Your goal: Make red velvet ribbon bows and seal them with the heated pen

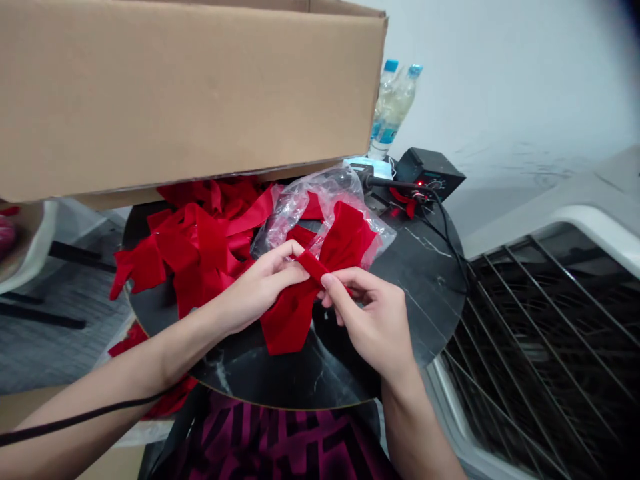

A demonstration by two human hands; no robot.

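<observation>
A red velvet bow [291, 320] is pinched between both hands above the round black table. My left hand [273, 277] grips the folded band at its middle from the left, thumb and index finger closed on it. My right hand [373, 310] pinches the other end of that band. One loop stands up behind the fingers, and a tail hangs down in front. Just behind lies a clear plastic bag [327, 183] with more red pieces in or under it. Left of my left hand is a loose heap of red ribbon pieces [200, 237].
A large cardboard box [190, 93] overhangs the back of the black marbled table [410, 293]. Two bottles [395, 110] and a black control box [430, 173] with a lit red light and cables stand at back right. A slatted, white-framed unit [545, 320] is to the right.
</observation>
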